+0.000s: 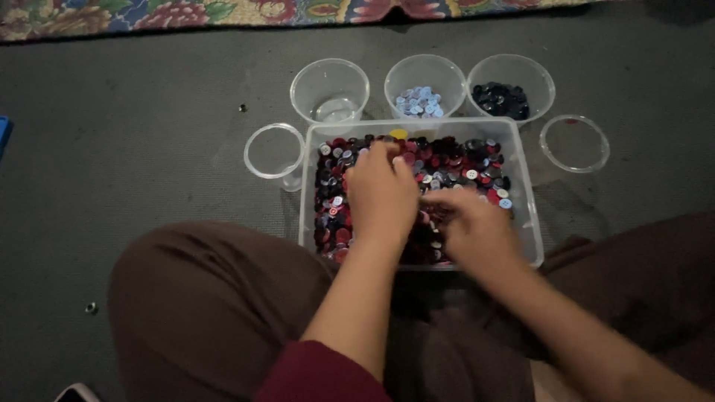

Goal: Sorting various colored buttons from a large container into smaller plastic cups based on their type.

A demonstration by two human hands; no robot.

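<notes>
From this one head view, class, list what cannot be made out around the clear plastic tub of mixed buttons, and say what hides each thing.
- Fingertips of the left hand and right hand: curled into the buttons, so any pinch is hidden.
- Near middle of the clear plastic tub: covered by both hands.
- Single buttons in the cup of dark buttons: too small and dim.
- Blue object: cut by the left edge.

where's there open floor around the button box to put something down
Bare grey mat lies left of the small ring-shaped lid, and right of the other lid. It is crowded behind the clear box, where three cups stand. Both hands fill the box.
</notes>
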